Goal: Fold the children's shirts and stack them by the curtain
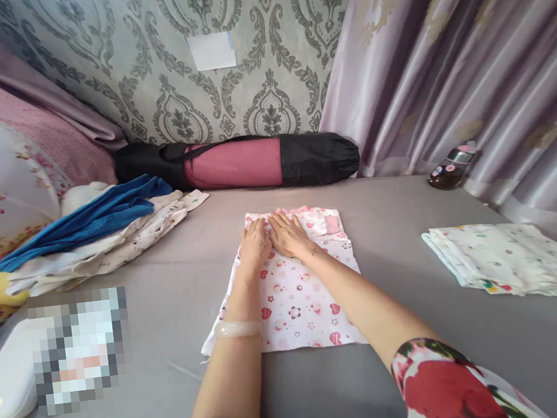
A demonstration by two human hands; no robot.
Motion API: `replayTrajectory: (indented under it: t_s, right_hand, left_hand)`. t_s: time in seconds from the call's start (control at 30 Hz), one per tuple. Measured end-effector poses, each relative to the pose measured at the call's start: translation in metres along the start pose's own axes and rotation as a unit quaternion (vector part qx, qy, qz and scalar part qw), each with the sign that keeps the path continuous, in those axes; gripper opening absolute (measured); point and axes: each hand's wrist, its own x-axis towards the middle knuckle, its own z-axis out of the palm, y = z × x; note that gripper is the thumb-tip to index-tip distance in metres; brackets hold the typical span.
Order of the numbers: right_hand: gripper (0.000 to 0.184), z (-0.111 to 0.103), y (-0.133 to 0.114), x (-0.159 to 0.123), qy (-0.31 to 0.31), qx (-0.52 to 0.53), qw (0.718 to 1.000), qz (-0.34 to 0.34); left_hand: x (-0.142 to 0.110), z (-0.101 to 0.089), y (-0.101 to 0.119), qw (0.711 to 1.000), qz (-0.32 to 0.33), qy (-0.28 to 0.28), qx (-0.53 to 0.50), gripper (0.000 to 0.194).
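Observation:
A white baby garment (pixel 300 307) printed with pink hearts and flowers lies flat on the grey sheet in front of me, its far part folded over. My left hand (pixel 256 240) rests flat on that folded part, fingers stretched out and pointing away from me. Right beside it, my right hand (pixel 287 233) also presses flat on the cloth, its fingers extended. A folded sleeve with a pink cuff (pixel 332 223) shows to the right of my right hand. Both palms and the cloth under them are hidden.
A folded white patterned cloth (pixel 510 256) lies at the right, with a dark bottle (pixel 449 168) behind it. Blue clothing (pixel 93 220) is heaped on pale clothes at the left. A rolled pink mat (pixel 233 165) in a black bag lines the wall. A white device (pixel 13 373) sits near left.

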Motion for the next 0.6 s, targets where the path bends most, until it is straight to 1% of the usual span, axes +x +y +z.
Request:
replayTrajectory:
  t_s: [0.13,0.23,0.37,0.47,0.6]
  right_hand:
    - [0.058,0.001,0.0,0.001,0.008,-0.008,1.0,-0.009]
    - [0.058,-0.001,0.001,0.0,0.003,-0.003,1.0,-0.012]
    - [0.058,-0.007,0.008,-0.007,-0.004,0.005,1.0,-0.01]
    - [0.059,-0.013,0.021,-0.016,0.016,-0.003,1.0,0.019]
    - [0.061,-0.018,0.038,-0.027,0.035,-0.022,0.996,0.08]
  left_hand:
    - [0.0,0.002,-0.002,1.0,0.001,-0.001,0.023,0.05]
    - [0.0,0.004,-0.003,0.999,0.005,0.003,0.034,0.05]
    - [0.0,0.006,-0.003,0.999,0.004,0.011,0.035,0.049]
    - [-0.001,0.006,-0.001,0.999,0.003,0.012,0.04,0.049]
    - [-0.003,0.004,0.002,0.998,-0.003,-0.012,0.061,0.049]
